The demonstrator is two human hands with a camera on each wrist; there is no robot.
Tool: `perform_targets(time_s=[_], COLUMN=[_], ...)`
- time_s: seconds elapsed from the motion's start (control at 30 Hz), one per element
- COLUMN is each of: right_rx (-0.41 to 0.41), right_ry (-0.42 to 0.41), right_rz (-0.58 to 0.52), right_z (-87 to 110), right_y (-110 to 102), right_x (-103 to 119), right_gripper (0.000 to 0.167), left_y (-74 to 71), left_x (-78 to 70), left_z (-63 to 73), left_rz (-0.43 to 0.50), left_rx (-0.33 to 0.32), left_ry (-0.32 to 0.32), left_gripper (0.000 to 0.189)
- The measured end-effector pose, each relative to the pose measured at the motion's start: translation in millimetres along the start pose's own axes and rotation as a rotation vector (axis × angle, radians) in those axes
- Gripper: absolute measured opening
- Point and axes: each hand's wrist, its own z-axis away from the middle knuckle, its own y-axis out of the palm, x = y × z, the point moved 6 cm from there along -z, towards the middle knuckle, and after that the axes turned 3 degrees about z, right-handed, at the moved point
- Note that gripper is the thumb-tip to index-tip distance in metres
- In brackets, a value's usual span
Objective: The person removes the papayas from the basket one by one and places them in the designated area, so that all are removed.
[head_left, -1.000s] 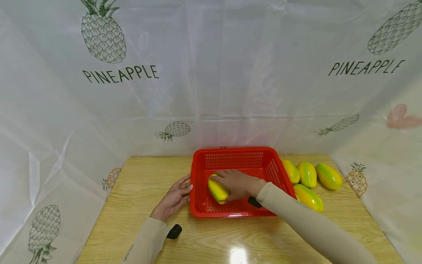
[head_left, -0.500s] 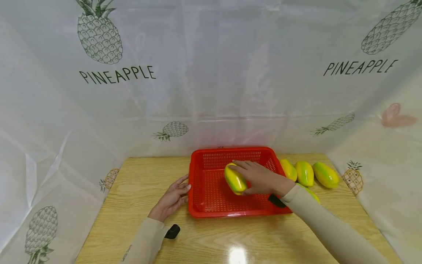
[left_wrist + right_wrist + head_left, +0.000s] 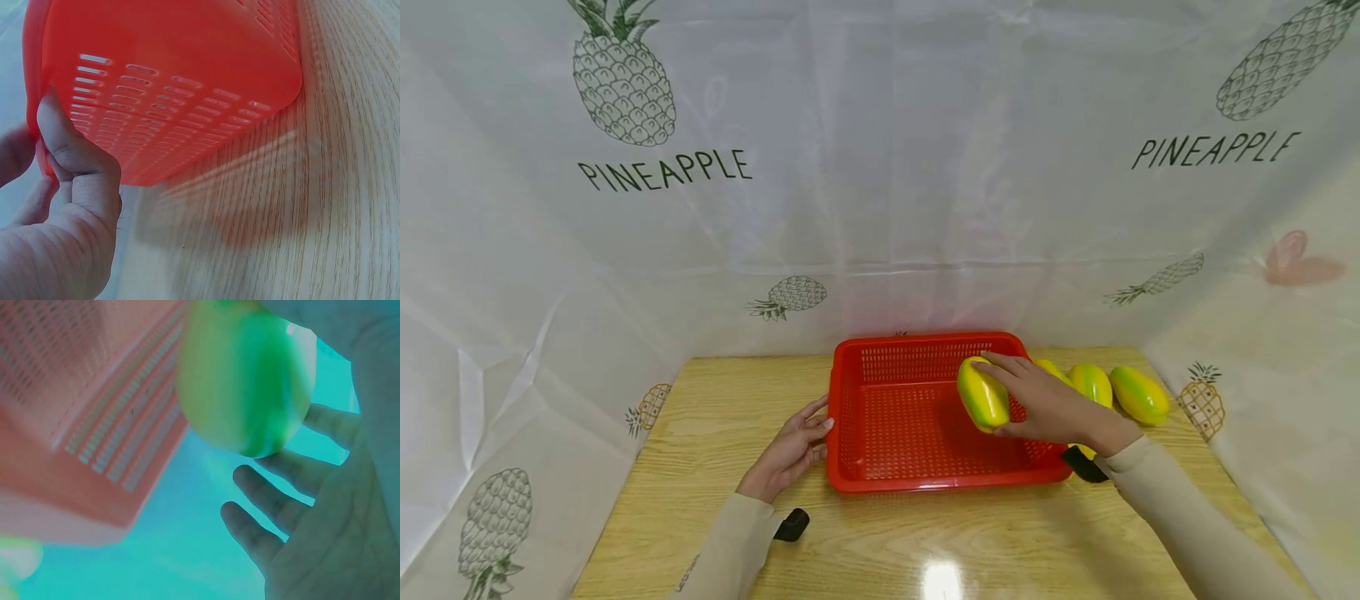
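Note:
My right hand (image 3: pixel 1052 407) grips a glossy yellow-green papaya (image 3: pixel 981 398), lifted over the right part of a red perforated plastic basket (image 3: pixel 940 482). In the right wrist view the papaya (image 3: pixel 231 375) lies between the thumb and the upper fingers of the hand (image 3: pixel 331 512); the lower fingers are spread apart from it. My left hand (image 3: pixel 792 450) holds the basket's left rim, and the left wrist view has its thumb and fingers pinching that rim (image 3: pixel 36 69). Inside the basket only the bare mesh floor shows.
Several more papayas lie right of the basket on the wooden table (image 3: pixel 730 400): one papaya (image 3: pixel 1141 395) at the far right, another papaya (image 3: pixel 1092 383) beside it, others partly hidden by my right hand. A white pineapple-print sheet (image 3: pixel 940 183) stands behind.
My right hand has raised the papaya from the basket floor and carried it rightward toward the basket's right wall. The left hand has stayed on the left rim.

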Motion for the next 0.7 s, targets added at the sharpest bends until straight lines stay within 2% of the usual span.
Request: perform_targets(time_s=[0.23,0.5,0.7], right_rx=[-0.057,-0.148,-0.175], right_ry=[0.041,0.048,0.071], right_rz=[-0.038,-0.009,-0.014], right_z=[22.1,47.8,65.1], right_y=[-10,-11,-12], right_x=[-17,-36,-54], right_gripper=[0.098,0.096,0.097], left_y=[-3.6,-2.7,-1.6], left_x=[0.6,1.0,0.2], left_z=[-0.8,-0.5,-1.7], left_rz=[-0.002,-0.017,-0.013], left_rx=[-0.008,0.005,0.013], left_ry=[0.004,-0.004,0.005], left_gripper=[0.063,0.063,0.065])
